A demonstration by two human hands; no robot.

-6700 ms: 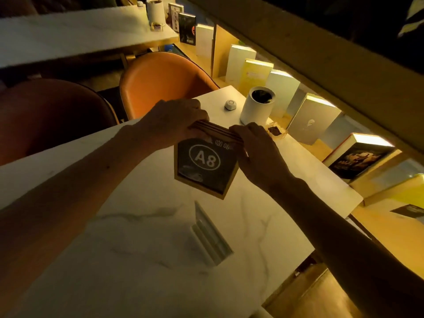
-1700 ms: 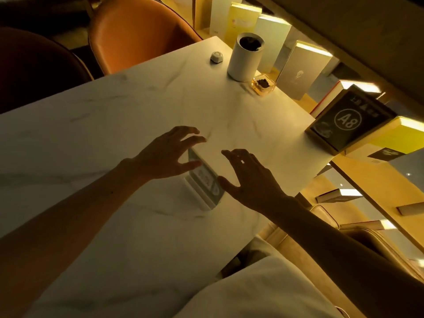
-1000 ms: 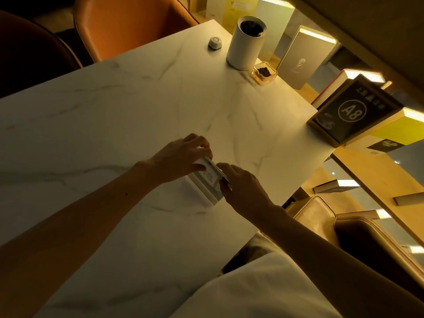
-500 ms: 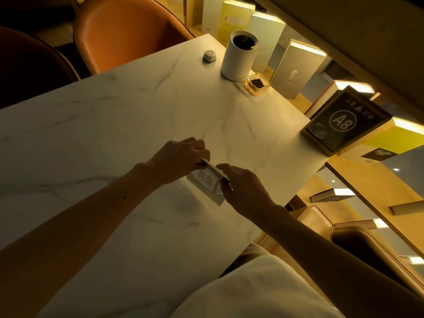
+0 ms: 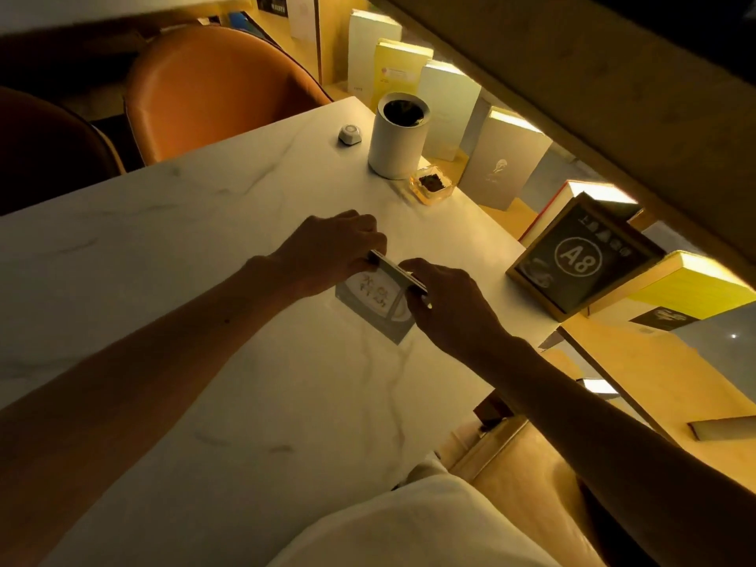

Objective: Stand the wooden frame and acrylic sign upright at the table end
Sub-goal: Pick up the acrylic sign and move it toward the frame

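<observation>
The clear acrylic sign, with a printed card inside, hangs tilted just above the white marble table. My left hand pinches its top edge at the left end, and my right hand pinches the same edge at the right end. The wooden frame, dark with "A8" in a circle, stands upright at the table's right end, leaning back toward the books.
A white cylinder cup, a small white puck and a glass dish stand at the far right corner. Books line the lit shelf beyond the table's edge. An orange chair stands behind the table.
Both hands closed on the acrylic sign lying flat on the table and lifted its top edge, so it now hangs tilted. The wooden frame has stayed at the table end.
</observation>
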